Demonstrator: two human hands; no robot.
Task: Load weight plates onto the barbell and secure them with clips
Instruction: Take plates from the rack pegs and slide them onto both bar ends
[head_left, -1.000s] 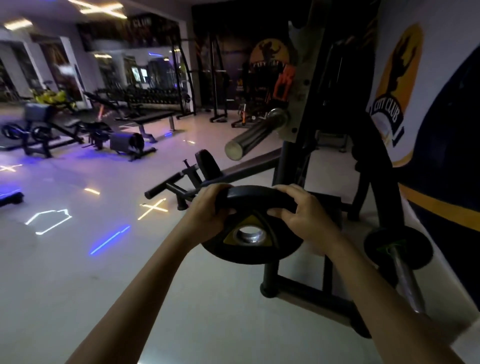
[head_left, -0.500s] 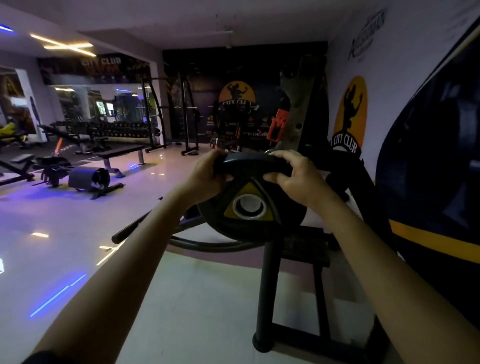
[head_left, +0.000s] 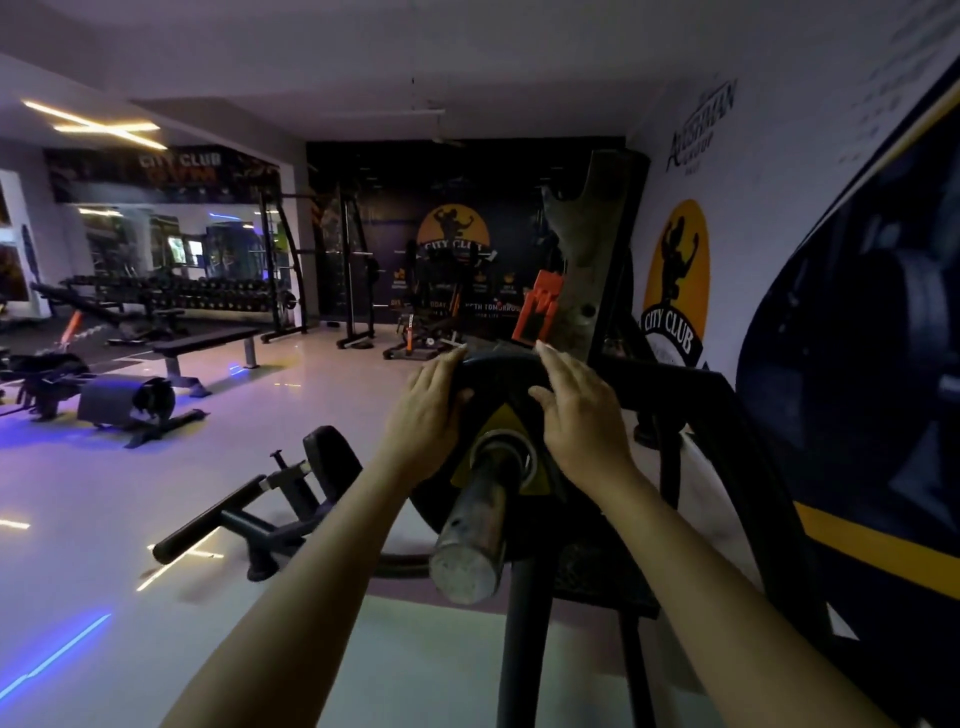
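Observation:
A black weight plate (head_left: 498, 387) with a yellow triangle mark sits on the steel barbell sleeve (head_left: 475, 530), which passes through its centre hole and points toward me. My left hand (head_left: 426, 415) lies flat on the plate's left face, fingers over the upper rim. On the plate's right face rests my right hand (head_left: 576, 415), fingers extended and pressed against it. The bar rests in the rack upright (head_left: 587, 280) behind the plate. No clip is visible.
The rack's dark frame and legs (head_left: 524, 649) stand right below the sleeve. A black floor machine with a pad and handle (head_left: 270, 499) lies to the left. A painted wall (head_left: 779, 260) runs close on the right. Benches and dumbbell racks (head_left: 171, 296) stand far left.
The plate was carried in both hands in front of the rack; it has gone onto the sleeve. My fingers have uncurled from gripping the rim to lying flat on its face.

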